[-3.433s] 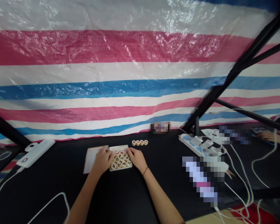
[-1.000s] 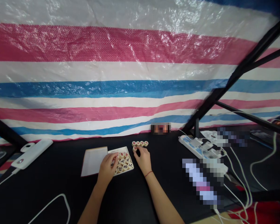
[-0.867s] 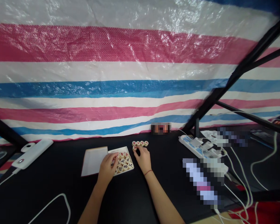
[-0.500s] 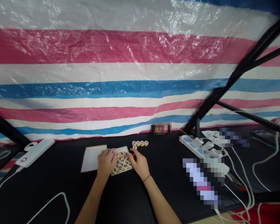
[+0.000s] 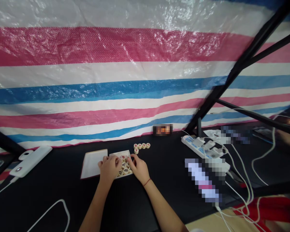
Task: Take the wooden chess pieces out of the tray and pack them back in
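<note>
A shallow white box [image 5: 123, 152] of xiangqi pieces [image 5: 124, 165] lies on the black table. The round cream pieces bear red or black characters and sit in rows inside it. Over the box's left side, my left hand [image 5: 108, 169] has its fingers curled down, and what they pinch is hidden. My right hand [image 5: 140, 169] is at the right edge, thumb over the pieces and fingers along the outside, gripping the box. Past it stand several red-lettered pieces [image 5: 144, 146], a short row with one piece in front. The lid [image 5: 91, 162] lies to the left, white inside up.
At the left is a white device [image 5: 31, 161] with a cable. On the right lie a power strip [image 5: 195, 146] with chargers, a blurred-out phone [image 5: 203, 182] and loose cables. Another phone [image 5: 162, 129] stands at the back before the striped sheet [image 5: 111, 74]. Black frame bars slant at both sides.
My left hand's fingers have curled in tighter over the box's left side. My right hand stays by the right edge. The whole view has shifted slightly.
</note>
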`<state>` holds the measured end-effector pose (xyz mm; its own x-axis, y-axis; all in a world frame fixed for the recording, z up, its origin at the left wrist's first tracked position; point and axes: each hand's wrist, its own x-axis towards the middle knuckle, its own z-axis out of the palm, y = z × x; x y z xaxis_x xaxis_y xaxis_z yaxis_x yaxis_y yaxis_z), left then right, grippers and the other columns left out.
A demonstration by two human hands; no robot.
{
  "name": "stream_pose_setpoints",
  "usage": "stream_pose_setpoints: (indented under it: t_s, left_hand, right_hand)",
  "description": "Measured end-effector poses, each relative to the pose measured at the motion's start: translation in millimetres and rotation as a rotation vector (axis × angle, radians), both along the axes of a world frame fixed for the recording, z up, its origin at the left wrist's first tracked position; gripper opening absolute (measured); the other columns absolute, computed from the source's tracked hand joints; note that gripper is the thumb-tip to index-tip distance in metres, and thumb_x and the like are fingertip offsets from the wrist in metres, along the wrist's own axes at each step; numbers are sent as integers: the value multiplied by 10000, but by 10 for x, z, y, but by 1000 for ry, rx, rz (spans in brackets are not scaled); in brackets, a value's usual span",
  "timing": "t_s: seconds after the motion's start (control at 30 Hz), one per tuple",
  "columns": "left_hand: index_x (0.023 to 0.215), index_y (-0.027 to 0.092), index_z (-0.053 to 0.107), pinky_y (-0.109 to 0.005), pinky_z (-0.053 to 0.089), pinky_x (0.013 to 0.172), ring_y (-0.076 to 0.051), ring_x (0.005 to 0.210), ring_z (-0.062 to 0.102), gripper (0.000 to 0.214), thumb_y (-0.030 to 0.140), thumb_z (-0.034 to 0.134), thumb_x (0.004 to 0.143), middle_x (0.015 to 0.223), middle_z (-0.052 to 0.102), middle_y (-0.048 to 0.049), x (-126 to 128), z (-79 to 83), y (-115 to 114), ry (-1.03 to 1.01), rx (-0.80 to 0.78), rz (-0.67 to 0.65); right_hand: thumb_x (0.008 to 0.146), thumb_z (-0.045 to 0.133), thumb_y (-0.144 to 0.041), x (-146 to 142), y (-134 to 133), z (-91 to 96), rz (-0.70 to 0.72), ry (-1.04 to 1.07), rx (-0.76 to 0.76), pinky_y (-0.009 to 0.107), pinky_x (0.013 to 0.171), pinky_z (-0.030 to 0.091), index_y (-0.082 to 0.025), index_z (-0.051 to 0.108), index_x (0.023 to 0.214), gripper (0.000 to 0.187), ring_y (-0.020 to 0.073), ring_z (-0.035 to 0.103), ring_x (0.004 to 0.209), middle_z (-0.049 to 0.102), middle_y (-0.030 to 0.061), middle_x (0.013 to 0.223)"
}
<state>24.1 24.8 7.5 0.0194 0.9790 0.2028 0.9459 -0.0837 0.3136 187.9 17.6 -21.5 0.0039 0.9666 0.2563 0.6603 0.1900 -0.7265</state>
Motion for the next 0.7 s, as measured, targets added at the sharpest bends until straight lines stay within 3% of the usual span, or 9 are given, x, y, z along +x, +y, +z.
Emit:
stream_pose_setpoints:
  t_s: [0.13,0.27,0.43,0.5,0.6,0.7]
  left_hand:
    - [855,231,662,-429,369,818,-272,919,541,158,346,559,820,855,705,-51,-3,-3,32,-159,73,-9]
    - [923,225,673,-385,452,828,-237,884,592,245,400,523,839,895,716,-47,52,-11,60,-459,131,-128]
    - [905,200,671,-345,510,794,-212,857,633,300,436,492,853,883,710,-58,149,-59,10,-612,154,-170]
    - [936,192,661,-323,526,756,-195,800,644,301,431,496,856,852,706,-54,135,-94,-10,-617,160,-166]
    - [1019,187,643,-293,537,724,-170,741,652,298,396,490,872,860,710,-51,64,-138,-15,-613,190,-175]
    - [1006,203,656,-295,531,811,-176,868,665,258,342,467,896,964,709,-61,3,-164,0,-624,286,-234]
  right_hand:
    - [868,527,-414,8,-4,40,0,101,69,212,575,422,-195,626,992,271,127,558,557,572,-25,616]
    - [778,633,-343,-17,-16,114,141,175,266,266,727,487,-196,611,1053,312,166,597,790,648,59,966]
    - [825,584,-276,-33,-7,120,170,194,316,277,748,490,-205,632,997,192,141,591,730,664,47,942]
    - [819,581,-274,37,24,76,102,170,347,278,725,489,-196,631,990,195,134,577,687,662,44,910]
    - [822,559,-298,236,93,-18,-168,115,377,291,689,476,-175,633,980,213,142,548,642,652,46,831]
    - [830,549,-345,454,161,-125,-317,11,353,314,700,460,-169,653,925,225,178,558,695,669,65,820]
